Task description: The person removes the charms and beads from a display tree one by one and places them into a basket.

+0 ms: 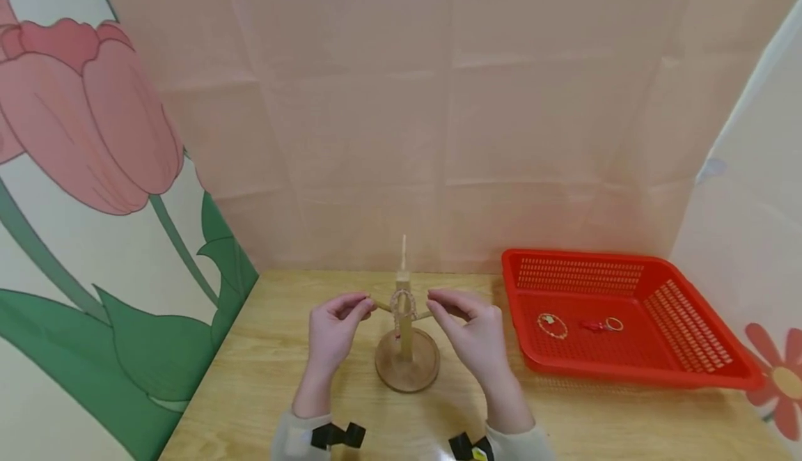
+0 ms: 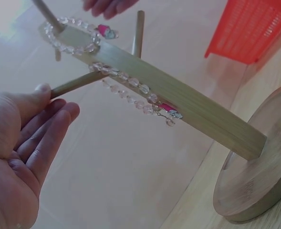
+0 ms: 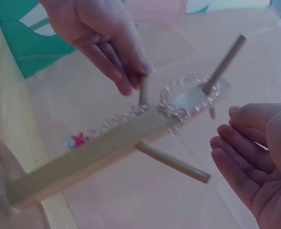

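Wooden left peg (image 2: pixel 78 83): tip pinched by left hand (image 1: pixel 332 329)
Beaded bracelet (image 2: pixel 124 76): hangs on that peg, between fingers and post (image 2: pixel 197 107)
Right hand (image 1: pixel 477 330): loosely parted, holding nothing, right of post

2 whitish sleeves (image 1: pixel 519 444) carry black wrist mounts (image 1: pixel 338 436), 1 showing yellow.

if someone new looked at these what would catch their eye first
Probably the bright red basket, on the right in the head view, then the big pink tulip on the left. At centre, a wooden stand bears beaded bracelets; the left hand pinches one peg, and the right hand is just apart from the stand.
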The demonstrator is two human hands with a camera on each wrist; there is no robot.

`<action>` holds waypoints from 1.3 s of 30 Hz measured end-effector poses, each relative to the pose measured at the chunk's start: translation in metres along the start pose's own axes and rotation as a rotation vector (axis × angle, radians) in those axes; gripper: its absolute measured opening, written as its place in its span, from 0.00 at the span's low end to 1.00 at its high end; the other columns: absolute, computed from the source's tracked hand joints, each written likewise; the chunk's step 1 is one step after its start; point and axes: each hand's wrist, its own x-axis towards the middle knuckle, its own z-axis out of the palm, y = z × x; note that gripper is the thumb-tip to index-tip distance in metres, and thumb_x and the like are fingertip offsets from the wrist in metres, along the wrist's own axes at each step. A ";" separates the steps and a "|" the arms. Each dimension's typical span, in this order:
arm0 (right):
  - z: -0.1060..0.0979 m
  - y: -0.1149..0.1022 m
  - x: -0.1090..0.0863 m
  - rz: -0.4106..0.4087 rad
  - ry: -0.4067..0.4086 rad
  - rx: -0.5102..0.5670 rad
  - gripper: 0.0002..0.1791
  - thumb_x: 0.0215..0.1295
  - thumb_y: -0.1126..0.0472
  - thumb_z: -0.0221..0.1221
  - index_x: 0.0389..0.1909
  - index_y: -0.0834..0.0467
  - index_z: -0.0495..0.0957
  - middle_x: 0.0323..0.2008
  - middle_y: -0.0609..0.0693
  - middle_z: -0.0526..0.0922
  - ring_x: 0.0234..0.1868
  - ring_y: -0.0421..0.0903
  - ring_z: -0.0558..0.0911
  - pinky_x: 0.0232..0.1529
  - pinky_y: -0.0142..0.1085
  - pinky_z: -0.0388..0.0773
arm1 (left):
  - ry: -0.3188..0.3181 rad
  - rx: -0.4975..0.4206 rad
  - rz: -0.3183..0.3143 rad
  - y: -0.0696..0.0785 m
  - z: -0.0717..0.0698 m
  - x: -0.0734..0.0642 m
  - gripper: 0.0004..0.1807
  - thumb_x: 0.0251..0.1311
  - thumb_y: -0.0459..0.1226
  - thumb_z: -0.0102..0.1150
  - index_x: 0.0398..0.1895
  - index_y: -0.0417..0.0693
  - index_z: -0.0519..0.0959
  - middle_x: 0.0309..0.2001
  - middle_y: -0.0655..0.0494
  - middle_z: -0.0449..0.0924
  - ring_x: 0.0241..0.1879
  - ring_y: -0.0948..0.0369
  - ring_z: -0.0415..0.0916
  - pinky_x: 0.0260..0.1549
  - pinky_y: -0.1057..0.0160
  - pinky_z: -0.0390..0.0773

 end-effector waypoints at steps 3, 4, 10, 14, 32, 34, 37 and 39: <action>0.008 -0.001 -0.002 -0.020 0.012 -0.014 0.10 0.62 0.69 0.76 0.44 0.58 0.93 0.41 0.46 0.93 0.39 0.43 0.91 0.43 0.38 0.91 | -0.005 0.000 0.004 0.001 0.001 0.000 0.05 0.66 0.27 0.72 0.42 0.31 0.89 0.36 0.42 0.91 0.35 0.52 0.91 0.38 0.60 0.92; 0.011 -0.001 -0.003 -0.029 0.015 -0.021 0.11 0.62 0.69 0.77 0.44 0.58 0.93 0.41 0.46 0.93 0.39 0.44 0.91 0.43 0.38 0.91 | -0.007 0.001 0.003 0.001 0.001 0.000 0.05 0.66 0.26 0.72 0.42 0.31 0.89 0.36 0.42 0.91 0.35 0.52 0.91 0.38 0.60 0.92; 0.025 -0.002 -0.006 -0.098 0.040 -0.039 0.13 0.63 0.70 0.76 0.48 0.60 0.91 0.44 0.51 0.93 0.38 0.45 0.92 0.43 0.35 0.90 | -0.023 0.009 0.003 0.001 0.002 -0.001 0.03 0.66 0.28 0.73 0.41 0.35 0.90 0.36 0.44 0.91 0.35 0.50 0.91 0.37 0.60 0.92; 0.029 -0.002 -0.006 -0.150 0.081 -0.063 0.14 0.61 0.72 0.76 0.48 0.61 0.91 0.44 0.51 0.93 0.37 0.46 0.92 0.40 0.34 0.90 | -0.037 0.013 0.003 0.001 0.003 -0.002 0.05 0.67 0.29 0.73 0.41 0.34 0.90 0.36 0.44 0.91 0.34 0.55 0.90 0.37 0.61 0.91; 0.031 0.003 -0.005 -0.195 0.176 -0.103 0.13 0.57 0.74 0.78 0.42 0.59 0.93 0.39 0.52 0.93 0.33 0.48 0.92 0.37 0.31 0.89 | -0.086 0.001 0.006 0.000 0.003 -0.003 0.05 0.67 0.30 0.73 0.42 0.37 0.91 0.37 0.45 0.92 0.37 0.50 0.91 0.39 0.60 0.92; 0.031 0.004 -0.005 -0.197 0.180 -0.112 0.13 0.56 0.74 0.78 0.41 0.59 0.93 0.39 0.52 0.93 0.33 0.47 0.92 0.37 0.30 0.89 | -0.083 0.005 0.005 0.000 0.003 -0.004 0.05 0.67 0.30 0.73 0.42 0.37 0.91 0.37 0.46 0.92 0.36 0.55 0.91 0.39 0.60 0.92; 0.032 0.005 -0.005 -0.195 0.183 -0.121 0.13 0.55 0.74 0.79 0.41 0.59 0.93 0.38 0.51 0.93 0.32 0.46 0.92 0.37 0.30 0.89 | -0.079 0.008 0.004 0.001 0.003 -0.004 0.05 0.67 0.30 0.73 0.42 0.38 0.91 0.36 0.46 0.92 0.35 0.58 0.90 0.39 0.60 0.92; 0.032 0.004 -0.005 -0.193 0.183 -0.124 0.13 0.55 0.73 0.79 0.41 0.58 0.93 0.38 0.51 0.93 0.32 0.46 0.92 0.37 0.30 0.89 | -0.077 0.008 0.001 0.001 0.003 -0.004 0.05 0.67 0.30 0.73 0.42 0.37 0.91 0.37 0.46 0.92 0.35 0.59 0.90 0.39 0.60 0.92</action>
